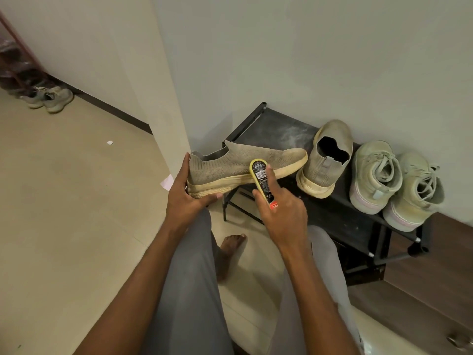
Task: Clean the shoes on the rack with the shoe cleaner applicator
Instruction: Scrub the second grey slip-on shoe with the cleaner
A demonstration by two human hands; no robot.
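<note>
1. Pale tiled floor [76, 201] and plain walls; a low black rack [340, 216] stands against the wall to the right.
2. Held shoe [240, 162]: knit slip-on, lifted off the rack and turned side-on, toe pointing right, hanging in front of the rack's left end.
3. Left hand [184, 196] grips the heel end. Thumb lies up the back of the heel and the fingers [212, 197] are curled under the sole.
4. Right hand [279, 208] is clamped round the applicator [262, 181], forefinger laid straight along its back. Its yellow-rimmed head sits against the shoe's side, about where knit meets sole.
5. Its working face is turned away, so contact is judged, not seen.
6. On the rack: the matching slip-on [325, 160], heel toward the camera, and a pair of laced sneakers [394, 180] to its right, touching each other.
7. Handling: the shoe looks light. The knit upper is soft and will likely give under pressure; the sole is the stiff part. Best hold is heel and sole, as now, to brace against the rubbing.
8. The applicator looks rigid and smooth, so a full wrap with the forefinger steering suits it.
9. Another pair [48, 98] sits by the far wall.
</note>
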